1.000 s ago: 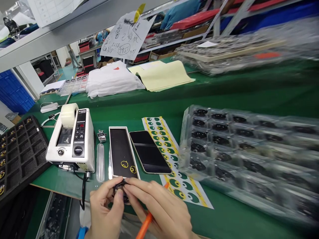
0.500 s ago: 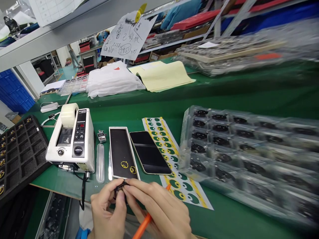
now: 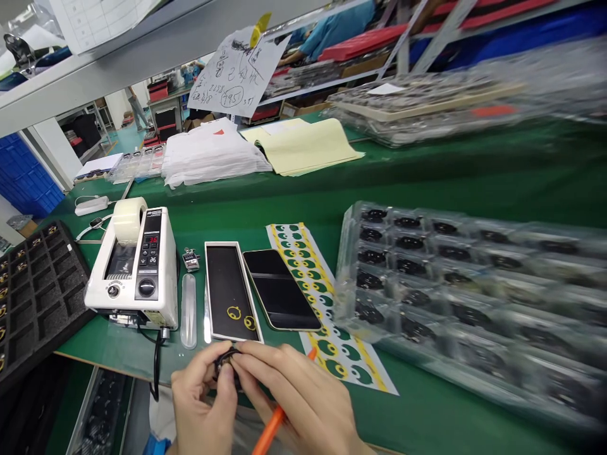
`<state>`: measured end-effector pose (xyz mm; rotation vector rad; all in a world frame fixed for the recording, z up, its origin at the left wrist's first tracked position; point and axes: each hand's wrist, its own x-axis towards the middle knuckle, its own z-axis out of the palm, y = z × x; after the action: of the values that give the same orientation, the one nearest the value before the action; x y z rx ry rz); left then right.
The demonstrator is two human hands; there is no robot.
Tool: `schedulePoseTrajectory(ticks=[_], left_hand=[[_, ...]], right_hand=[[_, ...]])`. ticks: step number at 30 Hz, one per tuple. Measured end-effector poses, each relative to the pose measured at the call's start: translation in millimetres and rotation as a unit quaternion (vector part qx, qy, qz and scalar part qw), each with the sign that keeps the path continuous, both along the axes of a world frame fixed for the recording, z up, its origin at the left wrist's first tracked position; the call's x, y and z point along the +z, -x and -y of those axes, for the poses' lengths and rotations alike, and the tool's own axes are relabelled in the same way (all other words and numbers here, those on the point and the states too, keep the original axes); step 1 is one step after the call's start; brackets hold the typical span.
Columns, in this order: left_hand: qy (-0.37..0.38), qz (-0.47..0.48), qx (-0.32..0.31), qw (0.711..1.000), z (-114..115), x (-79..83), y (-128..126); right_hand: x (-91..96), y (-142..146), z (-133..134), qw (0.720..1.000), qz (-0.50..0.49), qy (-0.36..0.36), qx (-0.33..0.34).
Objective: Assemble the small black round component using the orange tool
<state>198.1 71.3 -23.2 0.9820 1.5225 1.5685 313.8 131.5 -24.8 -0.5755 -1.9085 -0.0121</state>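
My left hand (image 3: 203, 395) pinches a small black part (image 3: 224, 358) between thumb and forefinger, near the front edge of the table. The fingertips of my right hand (image 3: 306, 395) close on the same part from the other side. An orange stick-like tool (image 3: 270, 433) lies through my right hand, its tip poking out past the knuckles. Fingers hide most of the black part. Just beyond my hands is a shallow white-rimmed box (image 3: 225, 272) with two yellow ring-shaped pieces (image 3: 234, 313) inside. Beside it lie a smartphone (image 3: 282, 291) and a sheet of yellow-and-green stickers (image 3: 353, 354).
To the left stand a tape dispenser (image 3: 135, 265) and a black foam tray (image 3: 57, 284). A clear plastic strip (image 3: 188, 309) and a small metal counter (image 3: 191, 260) lie beside the box. On the right is a clear compartment tray (image 3: 348, 303) of black parts. Papers (image 3: 213, 155) lie behind.
The whole view has shifted slightly, so the table things appear a little further left. Both hands keep the same hold on the black part.
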Motion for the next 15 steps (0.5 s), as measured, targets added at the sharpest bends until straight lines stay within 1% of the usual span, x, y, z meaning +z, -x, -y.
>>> schedulePoseTrajectory(ticks=[4, 7, 11, 15], left_hand=[[-0.008, -0.026, 0.0, 1.0, 1, -0.9, 0], [-0.008, -0.036, -0.001, 0.999, 1, -4.8, 0], [-0.009, -0.054, -0.006, 0.998, 2, -10.4, 1], [-0.018, -0.073, 0.006, 0.997, 2, -12.6, 1]], right_hand=[[-7.9, 1, 2, 0.999, -0.014, -0.022, -0.03], [-11.5, 1, 3, 0.998, -0.016, -0.039, -0.038], [-9.7, -1, 3, 0.999, -0.005, -0.045, -0.028], [-8.5, -2, 4, 0.998, -0.014, -0.042, -0.039]])
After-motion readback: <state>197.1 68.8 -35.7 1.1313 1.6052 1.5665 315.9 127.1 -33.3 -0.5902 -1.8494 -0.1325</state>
